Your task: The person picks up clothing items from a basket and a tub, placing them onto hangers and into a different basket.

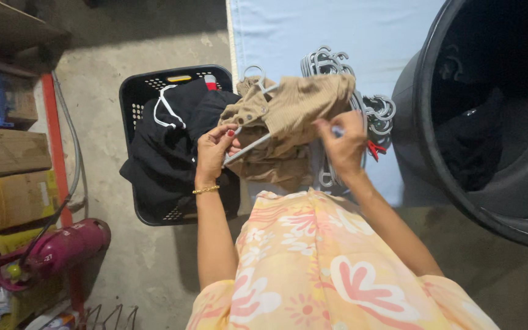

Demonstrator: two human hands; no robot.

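A tan corduroy garment (294, 110) hangs on a grey plastic hanger (253, 144) in front of me. My left hand (215, 150) grips the hanger's lower bar together with the garment's left side. My right hand (342, 142) pinches the garment's right edge over the hanger's other end. The hanger's hook (253, 72) pokes out above the collar. A gold bracelet sits on my left wrist.
A black laundry basket (132, 98) holding dark clothes stands at left. A pile of grey hangers (325, 64) lies on a light blue sheet (337, 27). A large black tub (490, 122) is at right. Boxes and a pink cylinder (62, 247) line the left wall.
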